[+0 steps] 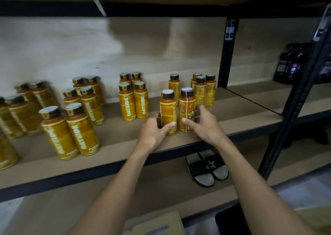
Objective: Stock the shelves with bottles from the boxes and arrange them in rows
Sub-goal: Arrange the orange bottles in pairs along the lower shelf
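At the left edge we are recording yellow bottles (7,152) cut off by the frame and blurred, their labels hard to read. Further right, paired bottles (71,132) are standing in short rows on the shelf (125,141). Near its front edge the left hand (152,132) is gripping the left bottle (168,109), fingers partly hidden behind it. Just beside it the right hand (204,125) is gripping the right bottle (187,106); both are standing upright, and we cannot tell whether they are touching. Below, a cardboard box (154,224) is running off the frame, and sandals (207,166) are showing partly under the shelf edge. Far right, dark bottles (290,64) are sitting half hidden behind a black upright (293,109), too dim to identify.
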